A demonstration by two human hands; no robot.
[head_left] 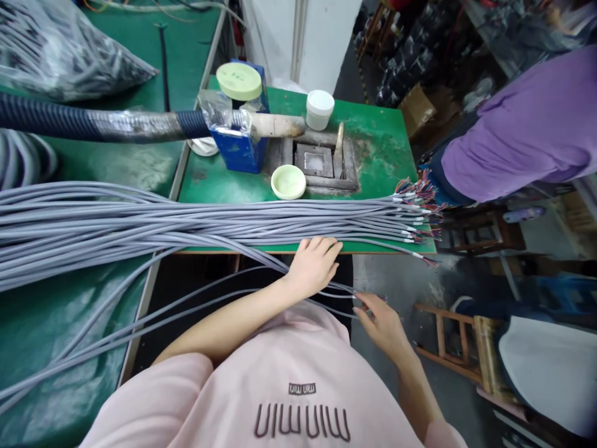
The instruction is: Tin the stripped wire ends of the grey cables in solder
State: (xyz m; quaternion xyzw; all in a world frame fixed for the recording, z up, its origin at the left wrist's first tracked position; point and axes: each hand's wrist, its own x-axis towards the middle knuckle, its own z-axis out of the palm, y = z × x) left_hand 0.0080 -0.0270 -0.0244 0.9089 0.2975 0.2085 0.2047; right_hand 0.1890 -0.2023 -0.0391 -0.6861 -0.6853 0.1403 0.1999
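Observation:
A thick bundle of grey cables (261, 219) runs across the front of the green table, with stripped, coloured wire ends (426, 208) fanned out at its right. My left hand (313, 264) is closed over a few grey cables that hang off the near edge, its fingertips by the bundle's front side. These cables pass beneath the palm and come out to the right. There my right hand (381, 325) pinches near their ends with thumb and fingers; the exact grip is partly hidden.
Behind the bundle, a square solder pot (313, 162) is set into the table (382, 137), a wooden-handled scraper beside it. Around it are a shallow pale dish (288, 182), a white tub (319, 109), a blue box (240, 149) and a ribbed hose (140, 126). A person in purple (522, 124) is at right.

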